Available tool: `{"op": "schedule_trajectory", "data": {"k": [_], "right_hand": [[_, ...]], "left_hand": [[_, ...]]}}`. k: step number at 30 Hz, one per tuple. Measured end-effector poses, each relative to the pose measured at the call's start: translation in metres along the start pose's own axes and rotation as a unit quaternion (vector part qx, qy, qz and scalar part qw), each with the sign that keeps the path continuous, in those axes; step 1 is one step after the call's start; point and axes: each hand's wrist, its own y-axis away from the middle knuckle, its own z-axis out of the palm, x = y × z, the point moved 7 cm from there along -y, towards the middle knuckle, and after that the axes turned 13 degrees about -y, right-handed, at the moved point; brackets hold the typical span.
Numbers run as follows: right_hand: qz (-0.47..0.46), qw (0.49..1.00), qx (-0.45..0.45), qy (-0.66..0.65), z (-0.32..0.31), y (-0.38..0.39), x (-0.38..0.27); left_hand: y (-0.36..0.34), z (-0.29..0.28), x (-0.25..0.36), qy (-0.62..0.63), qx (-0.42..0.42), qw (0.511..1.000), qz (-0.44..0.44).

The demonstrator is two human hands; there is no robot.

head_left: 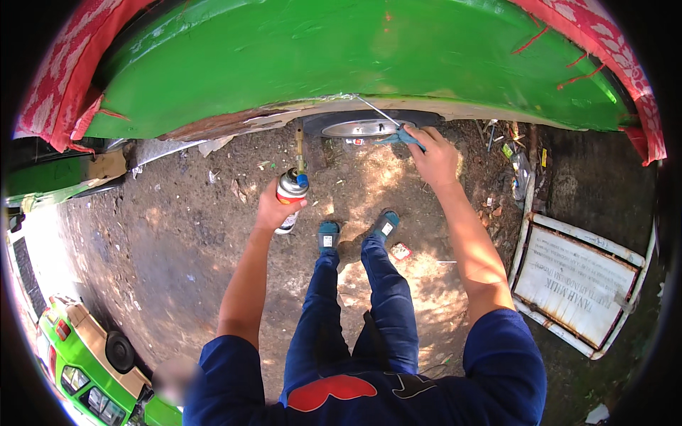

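Fingers of your right hand pinch the blue grip of a thin tool; its shaft slants forward-left to the lower edge of the green panel. Your left hand, farther from that tip, wraps a torch canister.

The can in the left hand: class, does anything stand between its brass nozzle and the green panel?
Nothing visible does. The nozzle on the can in the left hand points toward the green panel; the rod in the right hand reaches toward it farther right, out of the way.
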Motion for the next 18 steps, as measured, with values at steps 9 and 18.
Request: {"op": "schedule_trajectory", "data": {"k": [9,18], "right_hand": [[-0.060,0.997,-0.011,0.041,0.000,-0.013,-0.006],[-0.080,0.992,-0.074,0.063,-0.019,-0.038,-0.023]], "left_hand": [[-0.003,0.011,0.000,-0.018,0.007,1.000,0.002],[-0.002,0.017,0.001,-0.001,0.006,1.000,0.001]]}}
